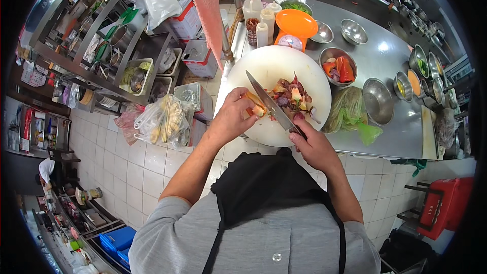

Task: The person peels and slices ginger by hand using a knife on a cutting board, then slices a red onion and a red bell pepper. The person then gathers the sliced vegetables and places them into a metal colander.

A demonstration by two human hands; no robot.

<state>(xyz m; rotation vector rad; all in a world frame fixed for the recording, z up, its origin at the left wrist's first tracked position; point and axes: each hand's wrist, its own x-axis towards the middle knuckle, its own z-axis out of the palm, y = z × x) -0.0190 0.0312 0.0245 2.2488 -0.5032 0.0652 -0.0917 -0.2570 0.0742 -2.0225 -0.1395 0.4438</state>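
Observation:
On the round white cutting board (266, 61), my left hand (235, 114) holds a piece of orange-red pepper (254, 103) by its edge, with a pale core part near the thumb. My right hand (312, 144) grips the dark handle of a kitchen knife (272, 105), whose blade points up and left across the board, close beside the pepper piece. Right of the blade lies a heap of vegetable trimmings (291, 93), with purple onion skins and pepper cores. A metal bowl (338, 82) behind the board's right edge holds red pepper and onion pieces.
Squeeze bottles (267, 17) and an orange kitchen scale (295, 26) stand behind the board. To its right are a green-tied plastic bag (346, 112), a metal colander (377, 101) and several metal bowls. A pink towel (207, 11) hangs at the left. Another person (46, 170) is far left.

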